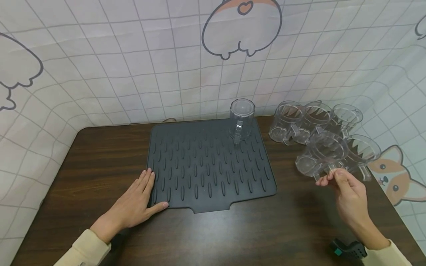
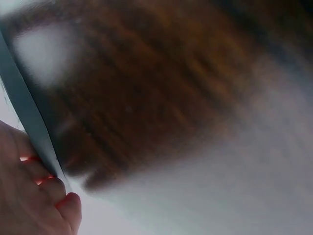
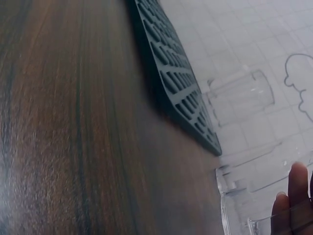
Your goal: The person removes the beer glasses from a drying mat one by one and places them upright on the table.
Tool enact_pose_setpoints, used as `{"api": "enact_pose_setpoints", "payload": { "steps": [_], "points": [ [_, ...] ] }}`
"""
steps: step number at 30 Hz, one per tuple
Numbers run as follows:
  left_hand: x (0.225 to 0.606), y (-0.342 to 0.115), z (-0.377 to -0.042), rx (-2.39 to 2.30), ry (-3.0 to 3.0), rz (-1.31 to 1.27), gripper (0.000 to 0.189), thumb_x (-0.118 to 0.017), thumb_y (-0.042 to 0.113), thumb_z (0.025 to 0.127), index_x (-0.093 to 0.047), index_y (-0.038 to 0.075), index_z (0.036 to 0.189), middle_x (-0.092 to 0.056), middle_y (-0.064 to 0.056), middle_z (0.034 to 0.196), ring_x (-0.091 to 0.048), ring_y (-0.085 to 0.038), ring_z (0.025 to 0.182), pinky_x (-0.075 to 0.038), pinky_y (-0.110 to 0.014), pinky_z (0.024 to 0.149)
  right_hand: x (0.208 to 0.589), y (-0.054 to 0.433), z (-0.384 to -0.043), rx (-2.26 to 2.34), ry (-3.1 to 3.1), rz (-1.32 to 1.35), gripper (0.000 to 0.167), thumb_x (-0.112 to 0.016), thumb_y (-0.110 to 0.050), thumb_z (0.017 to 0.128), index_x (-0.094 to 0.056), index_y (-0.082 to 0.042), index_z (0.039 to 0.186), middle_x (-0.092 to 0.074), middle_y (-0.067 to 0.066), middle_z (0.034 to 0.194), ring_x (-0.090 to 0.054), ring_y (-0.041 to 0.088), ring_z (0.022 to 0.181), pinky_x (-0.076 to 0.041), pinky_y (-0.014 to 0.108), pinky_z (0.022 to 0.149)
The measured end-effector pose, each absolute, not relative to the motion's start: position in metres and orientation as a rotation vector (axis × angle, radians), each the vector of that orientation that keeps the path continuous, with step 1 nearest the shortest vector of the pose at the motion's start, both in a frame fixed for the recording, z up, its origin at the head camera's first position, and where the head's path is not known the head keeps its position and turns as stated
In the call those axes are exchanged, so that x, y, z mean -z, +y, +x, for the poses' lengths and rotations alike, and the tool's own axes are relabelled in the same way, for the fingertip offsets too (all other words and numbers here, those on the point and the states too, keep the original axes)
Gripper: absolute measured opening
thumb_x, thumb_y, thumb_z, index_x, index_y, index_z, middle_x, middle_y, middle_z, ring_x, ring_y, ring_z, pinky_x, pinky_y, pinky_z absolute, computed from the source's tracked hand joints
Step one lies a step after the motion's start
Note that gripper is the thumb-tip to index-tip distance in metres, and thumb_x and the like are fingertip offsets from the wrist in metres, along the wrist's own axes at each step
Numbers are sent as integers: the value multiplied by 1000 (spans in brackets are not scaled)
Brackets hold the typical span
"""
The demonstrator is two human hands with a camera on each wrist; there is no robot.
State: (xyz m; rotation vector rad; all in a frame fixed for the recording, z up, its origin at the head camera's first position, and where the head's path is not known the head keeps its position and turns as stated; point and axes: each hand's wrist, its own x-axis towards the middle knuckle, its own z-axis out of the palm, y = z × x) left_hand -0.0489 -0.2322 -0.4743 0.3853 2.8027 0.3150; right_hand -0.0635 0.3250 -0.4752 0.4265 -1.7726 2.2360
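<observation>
My left hand (image 1: 133, 205) rests flat with straight fingers at the lower left corner of a dark grey ribbed drying mat (image 1: 206, 162). In the left wrist view its fingertips touch the mat's edge (image 2: 24, 103). On the mat's far right part stands one clear glass mug (image 1: 242, 118), its handle towards me. At the right, my right hand (image 1: 349, 194) pinches the handle of another clear mug (image 1: 309, 166), which looks tilted. Part of my right hand (image 3: 296, 205) shows beside clear mug walls at the right wrist view's edge.
Several more clear mugs (image 1: 287, 120) stand close together at the table's far right, just beyond and beside the held one. A dark wood table (image 1: 100, 159) lies under everything. A white grid-patterned cloth (image 1: 159, 74) with cartoon animals hangs behind and at the sides.
</observation>
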Motion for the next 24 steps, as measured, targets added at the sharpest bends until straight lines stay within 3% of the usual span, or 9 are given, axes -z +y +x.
{"api": "enact_pose_setpoints", "payload": {
  "steps": [24],
  "points": [
    [475, -231, -49, -305, 2803, 372, 111, -50, 76, 95, -17, -5, 163, -10, -25, 174, -12, -45, 162, -21, -63, 129, 487, 331, -70, -2121, -1878, 245, 28, -39, -4, 111, -61, 3, 95, -71, 1, 83, -76, 8, 84, -58, 14, 91]
  ]
}}
